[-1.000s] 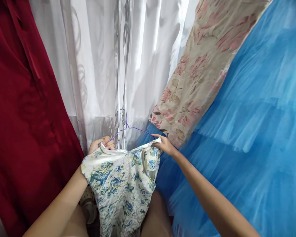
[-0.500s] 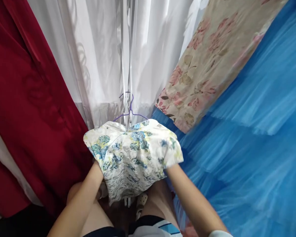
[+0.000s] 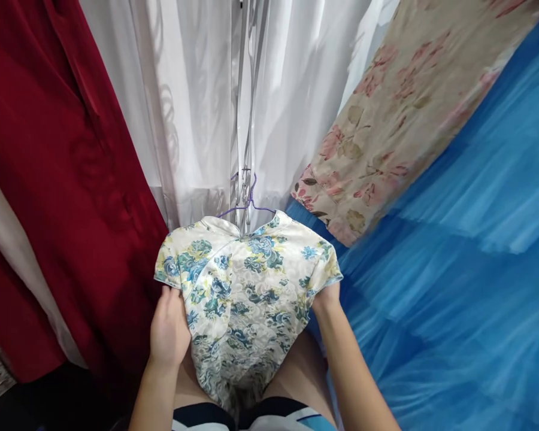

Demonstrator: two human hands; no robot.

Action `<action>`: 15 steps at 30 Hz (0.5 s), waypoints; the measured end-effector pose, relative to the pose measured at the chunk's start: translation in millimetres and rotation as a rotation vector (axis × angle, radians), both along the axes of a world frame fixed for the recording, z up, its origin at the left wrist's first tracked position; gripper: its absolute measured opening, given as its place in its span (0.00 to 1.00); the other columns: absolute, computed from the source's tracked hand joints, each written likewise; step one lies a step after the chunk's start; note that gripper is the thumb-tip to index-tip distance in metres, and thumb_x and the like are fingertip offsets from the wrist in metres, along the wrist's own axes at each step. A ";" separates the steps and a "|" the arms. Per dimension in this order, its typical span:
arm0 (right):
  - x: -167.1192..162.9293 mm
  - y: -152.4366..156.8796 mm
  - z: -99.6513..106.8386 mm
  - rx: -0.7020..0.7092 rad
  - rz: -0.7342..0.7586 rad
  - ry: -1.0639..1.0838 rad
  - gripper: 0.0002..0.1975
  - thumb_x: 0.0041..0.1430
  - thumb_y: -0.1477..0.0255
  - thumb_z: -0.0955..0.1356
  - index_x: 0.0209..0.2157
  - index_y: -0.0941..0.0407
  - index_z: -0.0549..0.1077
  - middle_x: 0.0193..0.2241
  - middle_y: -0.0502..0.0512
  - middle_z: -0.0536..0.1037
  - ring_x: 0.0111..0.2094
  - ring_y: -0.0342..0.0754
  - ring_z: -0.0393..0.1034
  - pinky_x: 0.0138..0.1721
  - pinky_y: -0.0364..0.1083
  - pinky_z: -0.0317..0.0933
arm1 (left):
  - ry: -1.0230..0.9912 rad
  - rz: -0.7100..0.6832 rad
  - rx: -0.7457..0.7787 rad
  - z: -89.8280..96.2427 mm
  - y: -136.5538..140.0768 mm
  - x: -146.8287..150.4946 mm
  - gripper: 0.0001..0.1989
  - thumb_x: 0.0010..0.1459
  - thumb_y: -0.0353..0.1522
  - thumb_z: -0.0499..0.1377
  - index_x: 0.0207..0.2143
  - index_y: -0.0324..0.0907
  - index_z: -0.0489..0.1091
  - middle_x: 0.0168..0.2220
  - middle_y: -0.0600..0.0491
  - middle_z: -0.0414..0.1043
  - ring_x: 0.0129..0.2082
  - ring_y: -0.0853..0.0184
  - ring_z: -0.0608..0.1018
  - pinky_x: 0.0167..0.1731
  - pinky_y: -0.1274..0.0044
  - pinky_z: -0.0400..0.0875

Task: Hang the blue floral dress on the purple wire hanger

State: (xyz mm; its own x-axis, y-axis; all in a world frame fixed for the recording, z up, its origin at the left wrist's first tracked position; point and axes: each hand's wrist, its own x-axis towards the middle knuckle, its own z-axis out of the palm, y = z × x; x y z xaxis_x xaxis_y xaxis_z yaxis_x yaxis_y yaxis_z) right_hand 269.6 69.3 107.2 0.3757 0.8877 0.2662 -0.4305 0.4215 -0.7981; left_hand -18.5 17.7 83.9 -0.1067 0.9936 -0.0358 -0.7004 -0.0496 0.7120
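A short-sleeved white dress (image 3: 256,299) with blue and yellow flowers hangs on a purple wire hanger (image 3: 253,194). Its lower part runs down toward my lap. My left hand (image 3: 169,323) is at the dress's left side just below the sleeve, its fingertips against the sleeve hem and its thumb side by the fabric. Under the right sleeve is my right hand (image 3: 327,297), its fingers mostly covered by the cloth. Both hands appear closed on the garment's sides. The hanger's hook sits by thin white hanging straps (image 3: 246,120).
White curtains (image 3: 197,90) hang behind the dress. Dark red cloth (image 3: 72,197) drapes on the left. On the right hang a beige fabric with pink flowers (image 3: 377,131) and a blue layered tulle skirt (image 3: 453,299). My legs are below the dress.
My left hand has come out from under the sleeve and now shows beside it. The dress is spread flatter, with its sleeves drawn out and its lower part nearer my lap. The view has shifted slightly.
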 end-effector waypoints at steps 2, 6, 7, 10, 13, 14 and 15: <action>2.1 -6.8 -2.0 0.002 -0.051 0.038 0.26 0.61 0.49 0.61 0.49 0.51 0.76 0.44 0.53 0.80 0.47 0.55 0.75 0.47 0.53 0.70 | 0.089 0.031 -0.055 -5.8 -7.7 1.7 0.27 0.60 0.41 0.60 0.60 0.44 0.66 0.60 0.47 0.67 0.66 0.56 0.59 0.65 0.64 0.54; 7.4 -26.9 4.8 0.013 -0.150 0.056 0.30 0.60 0.45 0.59 0.50 0.52 0.76 0.45 0.55 0.81 0.50 0.55 0.75 0.47 0.52 0.70 | 0.242 0.051 -0.042 -15.9 -17.7 6.9 0.30 0.56 0.36 0.65 0.61 0.47 0.65 0.60 0.48 0.68 0.67 0.55 0.59 0.66 0.64 0.52; 10.2 -30.3 8.7 0.011 -0.173 0.037 0.29 0.59 0.46 0.62 0.49 0.53 0.76 0.45 0.55 0.81 0.50 0.55 0.75 0.47 0.52 0.70 | 0.266 0.034 -0.024 -17.2 -19.3 8.3 0.30 0.55 0.37 0.65 0.61 0.47 0.65 0.59 0.48 0.69 0.66 0.54 0.60 0.65 0.63 0.53; 25.8 -30.1 25.9 -0.042 -0.162 -0.077 0.23 0.53 0.55 0.72 0.45 0.54 0.77 0.41 0.55 0.82 0.47 0.56 0.76 0.44 0.49 0.72 | 0.323 -0.011 0.007 -16.5 -20.5 12.2 0.32 0.55 0.38 0.66 0.61 0.47 0.64 0.58 0.47 0.70 0.65 0.52 0.62 0.64 0.62 0.56; 47.0 -16.1 47.8 -0.146 -0.006 -0.196 0.21 0.48 0.60 0.76 0.42 0.57 0.79 0.33 0.56 0.83 0.40 0.59 0.79 0.37 0.50 0.74 | 0.311 0.016 0.040 -8.2 -15.0 15.7 0.32 0.54 0.37 0.66 0.61 0.46 0.65 0.59 0.47 0.69 0.64 0.53 0.63 0.64 0.64 0.56; 52.7 -10.3 54.2 -0.171 0.038 -0.215 0.20 0.48 0.60 0.76 0.41 0.58 0.79 0.31 0.57 0.83 0.38 0.59 0.79 0.35 0.50 0.75 | 0.293 0.031 0.053 -4.2 -11.7 17.0 0.31 0.54 0.37 0.66 0.60 0.45 0.65 0.59 0.47 0.69 0.64 0.54 0.64 0.64 0.64 0.56; 56.6 -4.8 59.5 -0.182 0.061 -0.217 0.19 0.48 0.61 0.76 0.40 0.58 0.79 0.30 0.57 0.83 0.36 0.59 0.80 0.34 0.50 0.75 | 0.272 0.046 0.067 0.1 -7.9 18.5 0.31 0.54 0.36 0.67 0.59 0.44 0.66 0.59 0.47 0.69 0.63 0.54 0.65 0.64 0.65 0.57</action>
State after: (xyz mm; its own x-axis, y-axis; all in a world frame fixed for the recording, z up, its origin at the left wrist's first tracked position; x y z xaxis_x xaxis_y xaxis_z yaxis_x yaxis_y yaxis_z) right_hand 326.2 64.5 166.7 0.2714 0.9475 0.1689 -0.2618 0.2415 -0.9344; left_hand 0.0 9.8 84.1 -0.1481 0.9868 0.0658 -0.4796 -0.1299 0.8679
